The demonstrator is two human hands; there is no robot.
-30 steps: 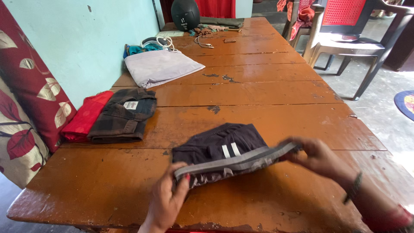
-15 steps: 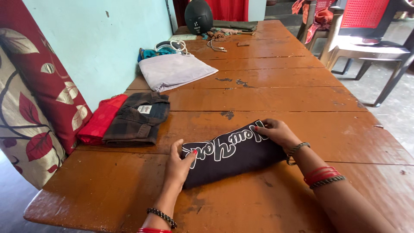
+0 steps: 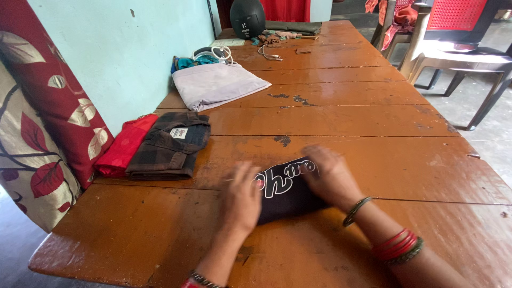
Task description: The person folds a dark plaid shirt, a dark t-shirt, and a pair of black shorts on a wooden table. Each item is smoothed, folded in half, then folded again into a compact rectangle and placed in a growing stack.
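A folded black garment with white lettering lies on the wooden table near its front edge. My left hand rests flat on the garment's left end, fingers spread, blurred with motion. My right hand presses flat on its right end, also blurred. Both hands cover part of the cloth, and only the middle strip with the lettering shows between them. Bangles and a bead bracelet sit on my right wrist.
At the left edge lie a folded dark checked shirt and a red cloth. Farther back are a folded pale cloth, a white cable and a black helmet. A red patterned cushion leans on the wall. Plastic chairs stand right.
A second ago my hands held the garment up by its grey waistband. It then lay folded with the lettering up, and both hands have now moved inward onto it, pressing it narrower.
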